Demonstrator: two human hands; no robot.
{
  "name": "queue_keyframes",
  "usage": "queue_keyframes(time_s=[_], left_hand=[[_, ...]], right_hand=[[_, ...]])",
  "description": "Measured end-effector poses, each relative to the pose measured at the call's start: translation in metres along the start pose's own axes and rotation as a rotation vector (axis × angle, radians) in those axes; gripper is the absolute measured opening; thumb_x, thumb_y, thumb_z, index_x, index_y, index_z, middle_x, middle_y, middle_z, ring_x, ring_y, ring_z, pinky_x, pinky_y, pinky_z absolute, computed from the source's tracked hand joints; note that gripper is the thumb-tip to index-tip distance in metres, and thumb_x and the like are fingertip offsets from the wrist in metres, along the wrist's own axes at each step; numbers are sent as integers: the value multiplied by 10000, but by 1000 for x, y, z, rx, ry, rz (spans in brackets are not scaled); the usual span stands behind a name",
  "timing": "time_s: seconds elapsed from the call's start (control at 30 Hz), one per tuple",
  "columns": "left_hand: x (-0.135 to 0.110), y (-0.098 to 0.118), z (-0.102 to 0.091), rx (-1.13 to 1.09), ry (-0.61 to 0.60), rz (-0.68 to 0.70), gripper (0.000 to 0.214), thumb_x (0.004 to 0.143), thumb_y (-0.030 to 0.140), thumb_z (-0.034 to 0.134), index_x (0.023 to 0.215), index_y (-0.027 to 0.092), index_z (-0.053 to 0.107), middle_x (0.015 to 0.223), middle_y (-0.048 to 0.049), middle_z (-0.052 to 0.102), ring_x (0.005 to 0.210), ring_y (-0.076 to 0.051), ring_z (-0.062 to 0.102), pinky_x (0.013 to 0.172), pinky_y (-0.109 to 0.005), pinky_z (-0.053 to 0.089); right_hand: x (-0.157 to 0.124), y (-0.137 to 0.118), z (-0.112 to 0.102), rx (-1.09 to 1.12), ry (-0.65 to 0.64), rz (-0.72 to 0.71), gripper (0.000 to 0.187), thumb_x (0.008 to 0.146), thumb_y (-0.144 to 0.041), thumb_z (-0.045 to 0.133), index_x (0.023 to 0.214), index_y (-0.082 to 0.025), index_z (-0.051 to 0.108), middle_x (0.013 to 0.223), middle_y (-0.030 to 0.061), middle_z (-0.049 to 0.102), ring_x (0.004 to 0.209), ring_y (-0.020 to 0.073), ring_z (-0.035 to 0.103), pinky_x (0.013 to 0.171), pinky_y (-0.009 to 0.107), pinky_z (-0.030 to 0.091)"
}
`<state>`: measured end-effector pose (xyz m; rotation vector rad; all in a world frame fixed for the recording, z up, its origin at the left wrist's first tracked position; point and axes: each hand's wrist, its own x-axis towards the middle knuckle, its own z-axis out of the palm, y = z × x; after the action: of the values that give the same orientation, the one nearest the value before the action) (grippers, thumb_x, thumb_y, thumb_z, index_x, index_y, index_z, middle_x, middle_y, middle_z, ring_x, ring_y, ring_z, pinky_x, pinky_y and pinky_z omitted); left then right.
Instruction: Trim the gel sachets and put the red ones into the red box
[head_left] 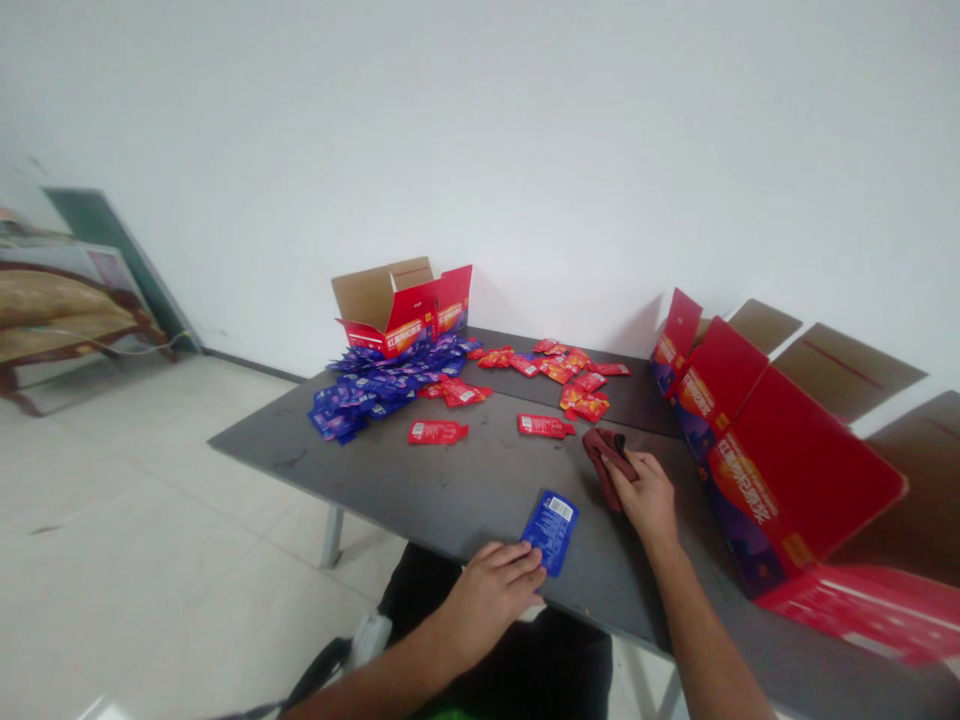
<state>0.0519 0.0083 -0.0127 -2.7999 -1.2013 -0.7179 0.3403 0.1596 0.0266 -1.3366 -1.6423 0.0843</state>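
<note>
While the left hand lies flat with fingertips pinning a blue sachet near the worktop edge, the right hand clutches a dark red cloth just beyond. Farther off lie red sachets, a blue heap and open cartons.

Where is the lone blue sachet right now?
In the head view, the blue sachet lies near the front edge of the grey table, touched by the fingers of the left hand, just left of the right hand holding the dark red cloth.
</note>
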Motion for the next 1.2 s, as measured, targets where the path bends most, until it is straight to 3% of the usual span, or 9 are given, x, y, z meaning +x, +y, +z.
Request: queue_keyframes(time_s=[0.13, 0.3, 0.5, 0.67, 0.77, 0.93, 1.0, 1.07, 1.2], left_hand=[[-5, 3, -9, 56, -5, 54, 338, 1075, 301, 445, 1373, 251, 596, 1414, -12, 644, 1354, -154, 558, 1063, -338, 438], [-2, 7, -18, 17, -20, 43, 325, 1046, 256, 514, 1358, 236, 604, 1348, -32, 692, 1307, -153, 596, 1026, -325, 455], [35, 10, -32, -134, -49, -154, 527, 881, 537, 721, 1295, 223, 633, 1055, -59, 773, 965, -233, 714, 965, -398, 458], [65, 14, -29, -76, 29, -397, 751, 907, 580, 655, 1494, 151, 466, 1283, -161, 649, 1173, -325, 593, 1036, -484, 411], [76, 17, -28, -46, -41, -522, 777, 881, 576, 672, 1478, 114, 488, 1294, -200, 604, 1180, -372, 555, 996, -504, 432], [93, 12, -38, -225, -203, -582, 837, 810, 429, 783, 1492, 79, 446, 1332, -240, 578, 1228, -399, 538, 1064, -515, 381], [97, 5, -39, -308, -239, -576, 781, 787, 389, 804, 1442, 102, 491, 1323, -213, 610, 1204, -365, 581, 1032, -448, 428], [98, -3, -39, -374, -252, -571, 594, 800, 382, 783, 1304, 135, 591, 1221, -160, 677, 1129, -330, 633, 956, -394, 477], [93, -28, -38, -506, -204, -585, 305, 844, 410, 712, 1010, 158, 665, 993, -103, 721, 959, -293, 679, 823, -364, 510]], right_hand=[[0, 2, 1, 28, -70, -15, 492, 932, -573, 570, 1190, -189, 739, 1040, 94, 687, 946, 249, 671, 825, 353, 530], [1, -1, 1, 60, -102, -4, 492, 925, -591, 578, 1177, -206, 752, 1039, 90, 690, 945, 248, 676, 831, 350, 532], [2, -1, 0, 65, -97, 24, 526, 918, -610, 568, 1156, -181, 758, 1039, 101, 700, 962, 261, 677, 852, 364, 528], [2, -2, -2, 68, -93, 42, 544, 907, -629, 578, 1166, -185, 757, 1029, 105, 702, 955, 266, 676, 847, 373, 529], [2, -3, -3, 63, -93, 48, 521, 911, -614, 584, 1166, -195, 760, 1021, 93, 699, 944, 257, 678, 830, 361, 527], [3, -3, -3, 59, -112, 35, 504, 908, -604, 597, 1166, -203, 760, 1008, 83, 690, 938, 247, 673, 823, 348, 520], [3, -3, -3, 66, -119, 30, 499, 907, -608, 592, 1152, -208, 763, 1015, 82, 687, 940, 244, 671, 838, 352, 520], [3, -2, -4, 72, -116, 28, 492, 902, -610, 591, 1134, -213, 766, 1019, 79, 687, 938, 243, 671, 851, 359, 521], [4, 3, -3, 66, -115, 21, 465, 904, -588, 591, 1127, -219, 766, 1022, 80, 690, 942, 248, 671, 841, 359, 529]])
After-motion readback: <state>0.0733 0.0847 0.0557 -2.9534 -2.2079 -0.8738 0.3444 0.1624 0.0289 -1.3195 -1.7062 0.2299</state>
